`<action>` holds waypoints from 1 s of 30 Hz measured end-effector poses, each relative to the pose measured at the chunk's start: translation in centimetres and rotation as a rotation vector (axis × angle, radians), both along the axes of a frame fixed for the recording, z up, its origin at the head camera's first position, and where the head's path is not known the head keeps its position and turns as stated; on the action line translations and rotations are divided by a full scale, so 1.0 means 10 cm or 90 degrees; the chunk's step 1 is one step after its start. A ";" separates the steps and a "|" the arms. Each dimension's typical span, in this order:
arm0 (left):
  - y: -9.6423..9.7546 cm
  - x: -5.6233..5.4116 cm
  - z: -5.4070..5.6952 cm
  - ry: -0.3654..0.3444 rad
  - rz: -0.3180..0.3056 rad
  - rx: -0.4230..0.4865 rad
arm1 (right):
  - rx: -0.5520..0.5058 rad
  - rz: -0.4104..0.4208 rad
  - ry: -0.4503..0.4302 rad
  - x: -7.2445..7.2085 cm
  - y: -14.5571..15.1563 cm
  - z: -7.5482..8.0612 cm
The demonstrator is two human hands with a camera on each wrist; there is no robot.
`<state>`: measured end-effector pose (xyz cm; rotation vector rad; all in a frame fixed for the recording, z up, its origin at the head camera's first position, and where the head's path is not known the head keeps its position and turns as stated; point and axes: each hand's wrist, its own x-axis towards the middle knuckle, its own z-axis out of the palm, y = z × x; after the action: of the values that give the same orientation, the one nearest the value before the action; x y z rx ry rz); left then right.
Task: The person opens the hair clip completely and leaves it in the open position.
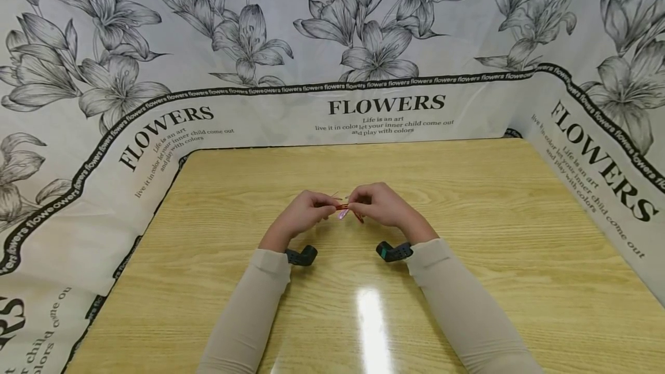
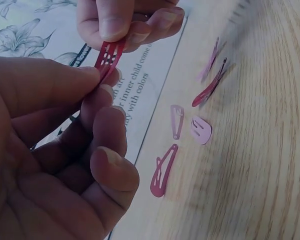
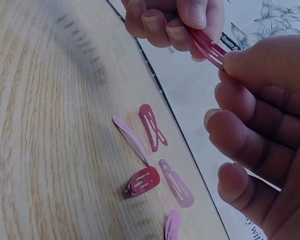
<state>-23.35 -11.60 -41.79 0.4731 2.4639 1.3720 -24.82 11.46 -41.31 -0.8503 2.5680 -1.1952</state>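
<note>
A red snap hair clip (image 2: 110,47) with slots is held in the air between both hands. My left hand (image 1: 306,212) pinches one end between thumb and index finger, its other fingers loosely bent. The opposite end is pinched by my right hand (image 1: 381,204), thumb against index finger. Below them on the table lie several more snap clips. In the right wrist view these include a red clip (image 3: 146,112), a pink clip (image 3: 187,198) and another red clip (image 3: 151,174) standing on its edge. From the head view, the hands hide most of them.
The wood-grain table (image 1: 467,281) spreads around the hands, with a bright light reflection near its front. A white flower-printed cloth (image 1: 291,120) rises behind it and along both sides. Each wrist wears a black camera mount (image 1: 302,255).
</note>
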 end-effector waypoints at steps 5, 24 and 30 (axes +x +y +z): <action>-0.01 -0.01 0.00 -0.008 0.004 -0.018 | 0.005 0.000 0.004 0.00 -0.01 -0.01; -0.06 -0.02 -0.01 -0.044 -0.025 0.054 | -0.035 0.010 -0.036 0.00 0.00 -0.02; -0.07 -0.03 -0.02 -0.041 -0.038 0.064 | -0.030 0.019 -0.040 -0.01 -0.01 -0.04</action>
<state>-23.61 -12.31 -42.00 0.5116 2.3184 1.4693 -24.88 11.32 -41.67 -0.8443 2.4780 -1.2581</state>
